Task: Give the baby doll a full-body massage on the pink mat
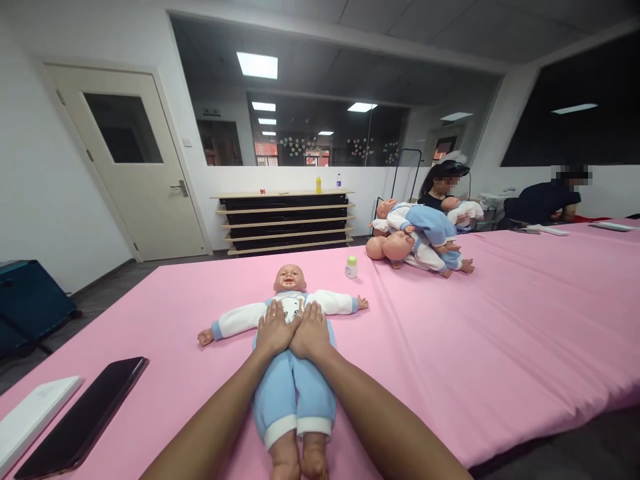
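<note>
A baby doll (293,393) lies on its back on the pink-covered table (480,347), head away from me and feet toward me. It wears a white top with blue cuffs and light blue trousers, and its arms are spread wide. My left hand (275,330) rests flat on the left side of the doll's belly. Beside it, my right hand (311,332) lies flat on the other side, the thumbs meeting in the middle. Both hands have their fingers stretched toward the doll's chest, where a printed face shows between them.
A small bottle with a green cap (351,268) stands beyond the doll. Several more dolls (420,233) are piled at the back. A black phone (85,417) and a white power bank (37,417) lie at the near left. Two people (440,187) are across the table's far right.
</note>
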Demonstrator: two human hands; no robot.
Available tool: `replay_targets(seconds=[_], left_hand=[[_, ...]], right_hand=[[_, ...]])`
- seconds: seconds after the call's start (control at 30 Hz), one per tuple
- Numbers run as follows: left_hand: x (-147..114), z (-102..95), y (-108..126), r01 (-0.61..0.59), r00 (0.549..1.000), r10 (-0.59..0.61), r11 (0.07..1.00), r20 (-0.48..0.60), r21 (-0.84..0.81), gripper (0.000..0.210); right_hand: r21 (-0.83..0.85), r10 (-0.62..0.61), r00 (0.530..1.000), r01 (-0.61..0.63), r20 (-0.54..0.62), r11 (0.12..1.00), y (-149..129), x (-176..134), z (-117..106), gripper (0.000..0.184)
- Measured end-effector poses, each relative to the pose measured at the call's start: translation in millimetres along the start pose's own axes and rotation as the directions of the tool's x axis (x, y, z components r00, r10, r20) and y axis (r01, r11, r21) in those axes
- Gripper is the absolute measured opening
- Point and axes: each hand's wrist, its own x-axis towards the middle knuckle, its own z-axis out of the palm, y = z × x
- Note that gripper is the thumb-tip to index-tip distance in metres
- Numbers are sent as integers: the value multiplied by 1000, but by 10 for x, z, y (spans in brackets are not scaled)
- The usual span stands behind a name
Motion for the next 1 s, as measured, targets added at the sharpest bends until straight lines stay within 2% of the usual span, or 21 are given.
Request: replay_targets(seconds=[0.07,0.17,0.33,0.43,0.53,0.63,0.7,0.77,0.83,0.9,1.0], left_hand=[[-116,-39,41,75,997,-75,997,-23,-18,93],[-387,-55,30,96,994,-99,993,-45,-74,93],[-995,-32,-85,-103,984,75,980,-164,-169,82],[-1180,-144,-71,-228,959,177,946,-222,-231,74],[-1077,-344,4,-339,932,281,899,-228,-278,69],[-756,-497,68,-445,894,392,839,-218,-314,62],[-501,-510,82,-504,863,454,799,-220,-328,58],[-267,-444,70,-532,847,487,782,-212,-325,53],[-90,-326,35,-522,853,489,791,-185,-319,49],[16,-198,-11,-493,870,470,811,-151,-314,49],[71,-51,-82,-453,892,430,849,-141,-273,57]], right_hand=[[2,76,997,-76,-25,997,-40,-145,-22,79],[3,42,998,-42,-54,999,-62,-418,-76,77],[33,-118,992,119,-47,992,25,-884,-263,78],[47,-221,974,223,-40,974,66,-993,-387,76],[51,-299,954,300,-33,953,38,-894,-472,72],[17,-369,927,371,-69,928,-41,-608,-512,72],[-21,-453,887,453,-83,891,-88,-362,-502,73],[-49,-545,835,543,-73,838,-109,-129,-449,68],[-58,-593,802,591,-70,805,-97,46,-353,61],[-57,-586,806,584,-79,810,-64,147,-232,59],[-47,-534,839,532,-102,845,-9,191,-69,64]])
